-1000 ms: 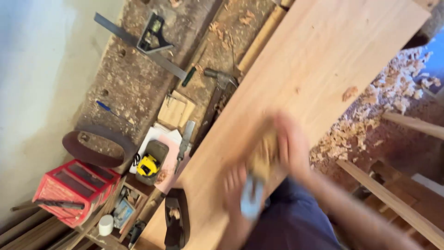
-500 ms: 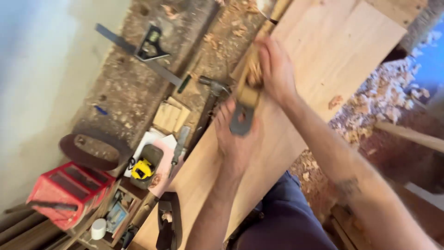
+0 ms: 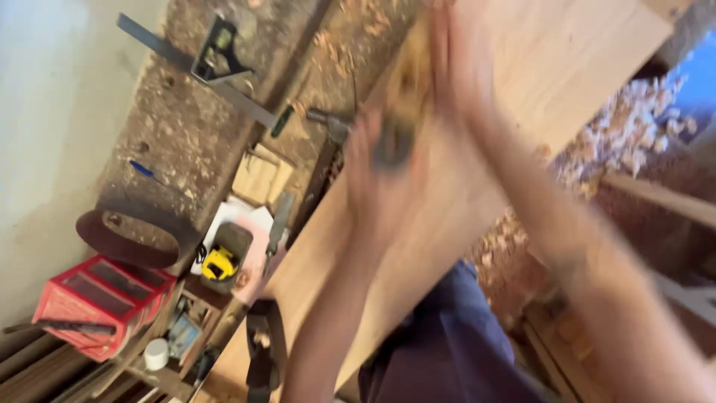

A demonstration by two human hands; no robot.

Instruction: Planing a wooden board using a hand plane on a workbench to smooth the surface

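Blurred, both hands' fingers clamp a wooden hand plane (image 3: 399, 112) — flat on the pale, smooth plank (image 3: 567, 67).

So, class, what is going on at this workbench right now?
A person presses both hands on a hand plane on a long pale wooden board: left hand at its near end, right hand at the far end, both blurred. Wood shavings lie right of the board. A combination square lies on the bench.

Pale smooth wooden board (image 3: 567, 67), rough dusty workbench top (image 3: 186, 142), glossy red plastic crate (image 3: 101, 302).
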